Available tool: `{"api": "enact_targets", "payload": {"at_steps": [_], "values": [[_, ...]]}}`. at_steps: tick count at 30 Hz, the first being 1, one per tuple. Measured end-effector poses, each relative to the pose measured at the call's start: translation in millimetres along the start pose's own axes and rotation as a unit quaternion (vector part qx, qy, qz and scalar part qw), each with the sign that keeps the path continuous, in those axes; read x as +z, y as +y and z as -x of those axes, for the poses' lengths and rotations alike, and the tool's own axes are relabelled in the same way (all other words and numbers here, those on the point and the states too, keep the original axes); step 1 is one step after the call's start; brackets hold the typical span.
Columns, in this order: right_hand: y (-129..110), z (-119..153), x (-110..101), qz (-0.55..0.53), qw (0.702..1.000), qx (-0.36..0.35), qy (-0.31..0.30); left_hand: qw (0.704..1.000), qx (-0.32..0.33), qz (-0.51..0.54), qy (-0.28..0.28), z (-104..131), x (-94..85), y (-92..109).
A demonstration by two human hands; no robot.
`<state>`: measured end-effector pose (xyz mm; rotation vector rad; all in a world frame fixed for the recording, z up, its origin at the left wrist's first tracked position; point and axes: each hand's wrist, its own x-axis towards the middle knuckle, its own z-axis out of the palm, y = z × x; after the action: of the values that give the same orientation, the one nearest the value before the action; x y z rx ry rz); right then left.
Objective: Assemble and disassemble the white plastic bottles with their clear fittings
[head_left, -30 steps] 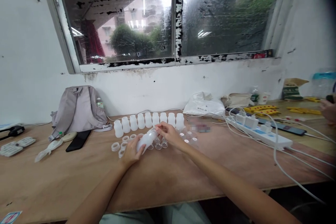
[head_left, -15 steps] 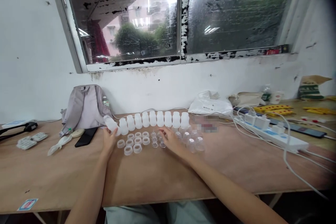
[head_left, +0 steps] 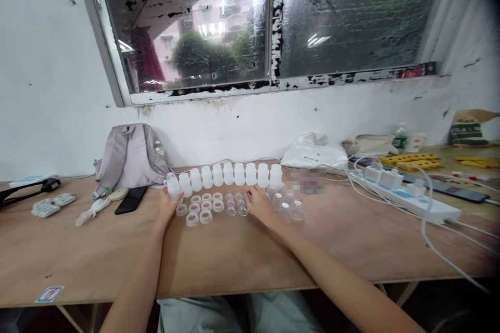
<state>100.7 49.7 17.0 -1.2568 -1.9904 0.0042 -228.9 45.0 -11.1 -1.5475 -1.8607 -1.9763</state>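
My left hand is wrapped round a white baby bottle at the left end of a curved row of similar bottles. That bottle is nearly upright. In front of the row lie several translucent screw rings. To their right stand small clear bottle nipples in short columns. My right hand is at the right side of these nipples, its fingers curled and pinched; what is between them is too small to make out. Clear dome caps stand just beyond that hand's right side.
A grey backpack leans on the wall at left, with a black phone before it. A white plastic bag lies behind the caps. At right, a power strip trails white cables across the wooden table.
The bottle in my left hand has gone from tilted to nearly upright, coming in line with the row. My right hand's fingers have drawn back slightly to the right from the nipples.
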Motion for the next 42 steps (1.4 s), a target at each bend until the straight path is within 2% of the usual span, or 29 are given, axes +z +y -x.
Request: {"api": "enact_targets", "payload": {"at_steps": [4, 5, 6, 7, 9, 12, 14, 16, 19, 23, 25, 27, 31, 34, 39, 42], "values": [[5, -1, -4, 0.043, 0.994, 0.067, -0.073, 0.982, 0.124, -0.094, 0.108, 7, -11.7, 37], [6, 0, -5, 0.050, 0.991, 0.075, -0.094, 0.976, 0.152, -0.098, 0.121, 9, -13.6, 45], [6, 0, -5, 0.058, 0.988, 0.080, -0.115, 0.973, 0.177, -0.101, 0.109, 11, -14.2, 52], [7, 2, -5, 0.065, 0.985, 0.083, -0.134, 0.971, 0.200, -0.105, 0.073, 13, -13.3, 58], [7, 4, -5, 0.080, 0.978, 0.087, -0.169, 0.962, 0.245, -0.115, -0.045, 19, -6.6, 65], [7, 6, -4, 0.096, 0.971, 0.088, -0.199, 0.909, 0.302, -0.141, -0.250, 30, 10.2, 72], [8, 6, -5, 0.099, 0.970, 0.091, -0.203, 0.870, 0.321, -0.167, -0.334, 37, 19.8, 75], [7, 4, -6, 0.102, 0.969, 0.099, -0.202, 0.853, 0.327, -0.181, -0.364, 42, 25.0, 79], [2, 2, -9, 0.084, 0.978, 0.096, -0.165, 0.848, 0.329, -0.173, -0.378, 48, 26.4, 84], [-14, 6, -15, -0.022, 0.995, 0.005, -0.094, 0.835, 0.335, -0.169, -0.402, 55, 26.3, 91], [-21, 13, -15, -0.052, 0.991, -0.048, -0.113, 0.830, 0.334, -0.178, -0.410, 57, 26.5, 95], [-25, 21, -10, -0.053, 0.982, -0.094, -0.156, 0.829, 0.327, -0.193, -0.410, 56, 25.6, 98], [-23, 30, 3, -0.062, 0.962, -0.140, -0.225, 0.820, 0.308, -0.228, -0.425, 50, 19.8, 102], [-18, 26, 7, -0.135, 0.948, -0.126, -0.259, 0.812, 0.292, -0.244, -0.442, 46, 15.5, 102], [-17, 19, 4, -0.289, 0.908, -0.082, -0.294, 0.807, 0.284, -0.257, -0.448, 45, 14.7, 101], [-17, 20, 5, -0.293, 0.911, -0.069, -0.282, 0.810, 0.265, -0.276, -0.445, 45, 14.8, 99]]}}
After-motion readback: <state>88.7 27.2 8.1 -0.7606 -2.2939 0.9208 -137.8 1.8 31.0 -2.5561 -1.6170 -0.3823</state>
